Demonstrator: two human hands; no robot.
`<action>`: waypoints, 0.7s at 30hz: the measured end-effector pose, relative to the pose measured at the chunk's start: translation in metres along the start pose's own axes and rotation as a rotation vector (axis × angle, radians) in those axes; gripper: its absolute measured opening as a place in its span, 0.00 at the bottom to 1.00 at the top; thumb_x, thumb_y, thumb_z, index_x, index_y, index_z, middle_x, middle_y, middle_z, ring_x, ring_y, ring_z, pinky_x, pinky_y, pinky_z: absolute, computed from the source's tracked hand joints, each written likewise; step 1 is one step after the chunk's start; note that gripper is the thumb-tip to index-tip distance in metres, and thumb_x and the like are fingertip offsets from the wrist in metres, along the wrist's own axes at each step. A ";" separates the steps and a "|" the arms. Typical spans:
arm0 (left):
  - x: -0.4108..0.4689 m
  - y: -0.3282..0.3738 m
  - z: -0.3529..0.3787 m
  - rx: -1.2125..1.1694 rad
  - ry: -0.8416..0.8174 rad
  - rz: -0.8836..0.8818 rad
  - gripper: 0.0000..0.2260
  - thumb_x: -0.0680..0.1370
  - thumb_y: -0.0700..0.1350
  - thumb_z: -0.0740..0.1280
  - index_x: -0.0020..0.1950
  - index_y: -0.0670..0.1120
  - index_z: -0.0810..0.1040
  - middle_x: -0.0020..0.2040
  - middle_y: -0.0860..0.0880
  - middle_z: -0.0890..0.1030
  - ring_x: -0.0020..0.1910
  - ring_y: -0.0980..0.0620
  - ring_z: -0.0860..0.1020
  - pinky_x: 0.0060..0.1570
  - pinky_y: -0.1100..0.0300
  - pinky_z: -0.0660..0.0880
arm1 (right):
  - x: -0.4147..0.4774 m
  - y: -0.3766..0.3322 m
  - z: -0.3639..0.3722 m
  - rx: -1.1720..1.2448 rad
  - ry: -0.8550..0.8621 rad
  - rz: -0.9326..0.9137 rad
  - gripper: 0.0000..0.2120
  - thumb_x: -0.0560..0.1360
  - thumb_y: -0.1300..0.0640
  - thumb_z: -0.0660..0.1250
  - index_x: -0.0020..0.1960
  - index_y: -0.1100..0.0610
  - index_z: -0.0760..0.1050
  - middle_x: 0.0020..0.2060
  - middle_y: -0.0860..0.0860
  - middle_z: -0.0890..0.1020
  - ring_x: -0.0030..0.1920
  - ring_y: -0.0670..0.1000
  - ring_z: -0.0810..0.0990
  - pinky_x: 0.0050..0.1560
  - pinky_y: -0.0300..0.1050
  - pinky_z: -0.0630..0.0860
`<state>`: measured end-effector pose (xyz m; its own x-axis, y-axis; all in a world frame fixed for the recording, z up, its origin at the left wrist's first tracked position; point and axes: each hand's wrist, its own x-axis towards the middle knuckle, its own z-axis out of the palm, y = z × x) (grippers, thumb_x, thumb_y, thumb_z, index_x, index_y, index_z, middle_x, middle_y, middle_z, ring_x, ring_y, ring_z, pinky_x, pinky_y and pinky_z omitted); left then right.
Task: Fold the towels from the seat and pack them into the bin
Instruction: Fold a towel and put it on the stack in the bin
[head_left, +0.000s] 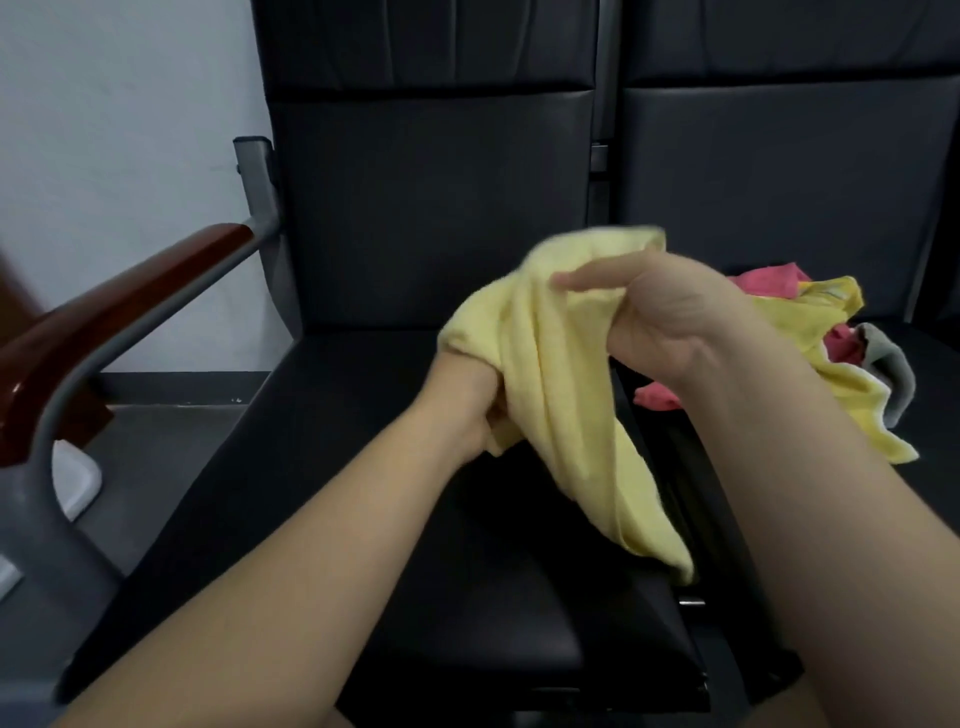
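While both forearms reach forward from the bottom of the head view, the left hand (470, 410) and the right hand (665, 327) hold one yellow towel (561, 415) in the air above the black seat (363, 545). The left hand sits lower with its wrist bent. Its fingers are curled into the cloth and mostly buried under it, so only the back of the hand and the thumb side show. The right hand is higher and further right, its back toward the camera. Its fingers (587, 283) stretch leftward and pinch an upper fold of the towel, though the fingertips are blurred. Between the two hands the towel hangs bunched, and its long tail drops down to the right, ending near the seat's right edge. Behind the right forearm, a pile of towels (831, 317) lies on the neighbouring seat (779, 208), with pink, yellow and grey cloths crumpled together. At left, a wooden armrest (104, 312) on a grey frame runs beside the seat, and a white object (78, 483) sits on the floor behind it.
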<state>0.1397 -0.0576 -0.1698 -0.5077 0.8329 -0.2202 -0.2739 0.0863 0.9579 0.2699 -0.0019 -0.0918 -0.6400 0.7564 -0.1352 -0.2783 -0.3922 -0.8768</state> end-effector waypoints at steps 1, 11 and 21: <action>0.000 0.011 -0.007 -0.062 0.077 -0.030 0.07 0.79 0.47 0.69 0.49 0.44 0.82 0.42 0.44 0.86 0.38 0.48 0.83 0.37 0.55 0.81 | 0.003 0.002 -0.006 -0.017 0.084 0.083 0.30 0.71 0.76 0.66 0.71 0.67 0.66 0.63 0.65 0.77 0.54 0.62 0.84 0.56 0.56 0.81; -0.005 0.059 -0.099 -0.322 0.399 0.146 0.06 0.79 0.39 0.67 0.53 0.49 0.80 0.45 0.49 0.84 0.44 0.52 0.82 0.38 0.57 0.80 | 0.015 0.021 -0.009 -0.433 0.453 -0.025 0.10 0.79 0.65 0.60 0.48 0.52 0.77 0.50 0.55 0.83 0.50 0.57 0.82 0.51 0.56 0.81; -0.002 0.055 -0.132 0.473 0.295 0.103 0.07 0.80 0.40 0.63 0.54 0.48 0.79 0.53 0.45 0.83 0.52 0.45 0.82 0.48 0.47 0.82 | 0.013 0.007 -0.031 -0.456 0.441 -0.102 0.32 0.67 0.53 0.80 0.69 0.54 0.73 0.56 0.54 0.81 0.53 0.55 0.83 0.55 0.53 0.81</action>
<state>0.0177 -0.1264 -0.1407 -0.7381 0.6675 -0.0983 0.1508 0.3052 0.9403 0.2821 0.0215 -0.1137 -0.2446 0.9605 -0.1325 0.0728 -0.1181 -0.9903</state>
